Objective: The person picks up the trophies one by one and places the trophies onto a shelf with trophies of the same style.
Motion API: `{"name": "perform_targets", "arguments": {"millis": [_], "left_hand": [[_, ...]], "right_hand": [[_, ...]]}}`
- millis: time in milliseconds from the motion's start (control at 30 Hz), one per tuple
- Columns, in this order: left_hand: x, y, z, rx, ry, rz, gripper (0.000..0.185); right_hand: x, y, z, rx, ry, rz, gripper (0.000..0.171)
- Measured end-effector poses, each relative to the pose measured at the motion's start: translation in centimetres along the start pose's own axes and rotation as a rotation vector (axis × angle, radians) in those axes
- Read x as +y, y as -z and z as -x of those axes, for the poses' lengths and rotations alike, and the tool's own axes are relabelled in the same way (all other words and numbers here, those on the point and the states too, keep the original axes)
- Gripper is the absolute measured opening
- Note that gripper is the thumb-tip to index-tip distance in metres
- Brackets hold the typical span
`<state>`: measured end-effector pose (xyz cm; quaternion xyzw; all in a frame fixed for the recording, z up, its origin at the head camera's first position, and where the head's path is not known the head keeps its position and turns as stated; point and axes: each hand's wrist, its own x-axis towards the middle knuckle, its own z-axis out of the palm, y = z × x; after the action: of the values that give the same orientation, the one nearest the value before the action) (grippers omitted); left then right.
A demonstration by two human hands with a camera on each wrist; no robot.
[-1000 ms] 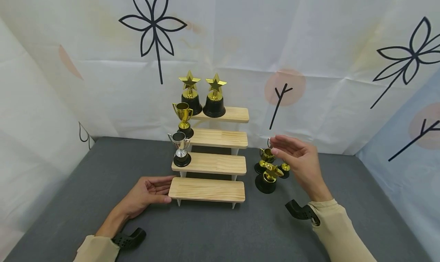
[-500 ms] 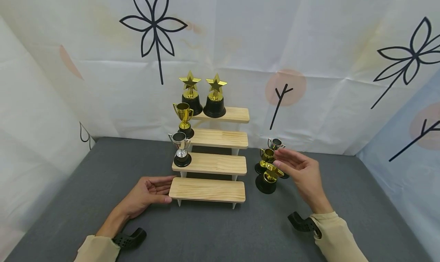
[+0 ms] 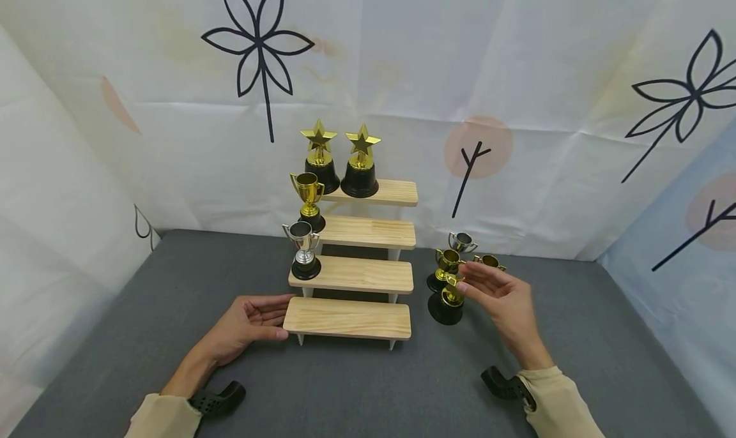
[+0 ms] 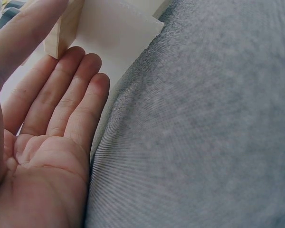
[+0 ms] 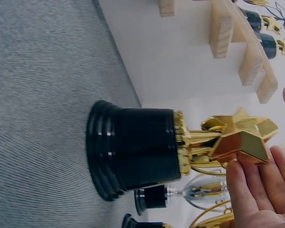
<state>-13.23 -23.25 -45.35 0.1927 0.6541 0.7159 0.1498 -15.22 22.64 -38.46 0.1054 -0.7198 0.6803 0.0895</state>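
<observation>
Right hand lowered, fingertips touching star trophy

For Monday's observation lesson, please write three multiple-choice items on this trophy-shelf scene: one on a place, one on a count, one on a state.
1. Where does the silver cup trophy on the stepped wooden shelf stand?
A. top step
B. left end of the second step from the bottom
C. on the grey table

2. How many star trophies stand on the top step?
A. two
B. four
C. none

3. How is the left hand?
A. clenched round a trophy
B. open, fingers straight at the left end of the bottom step
C. flat on the top step

Answers:
1 B, its black base sits on that step's left end.
2 A, two star trophies stand side by side there.
3 B, the head and left wrist views show an open palm with straight fingers beside the board.
</observation>
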Motion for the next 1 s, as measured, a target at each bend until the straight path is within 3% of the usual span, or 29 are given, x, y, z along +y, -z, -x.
{"name": "perform_targets", "arguments": {"millis": [200,500,1000], "left_hand": [[-0.1,0.1,0.1,0.006,0.011,0.001,0.072],[0.0,-0.1,0.1,0.018,0.020,-0.010,0.072],[0.1,-0.1,0.0,0.022,0.033,-0.019,0.074]], "right_hand": [[0.7,-0.4,0.3,0.006,0.000,0.008,0.048],[1.7,-1.1,0.8,0.056,-0.009,0.232,0.043],[3.2,-1.6,0.9,0.164,-0.006,0.196,0.035]]}}
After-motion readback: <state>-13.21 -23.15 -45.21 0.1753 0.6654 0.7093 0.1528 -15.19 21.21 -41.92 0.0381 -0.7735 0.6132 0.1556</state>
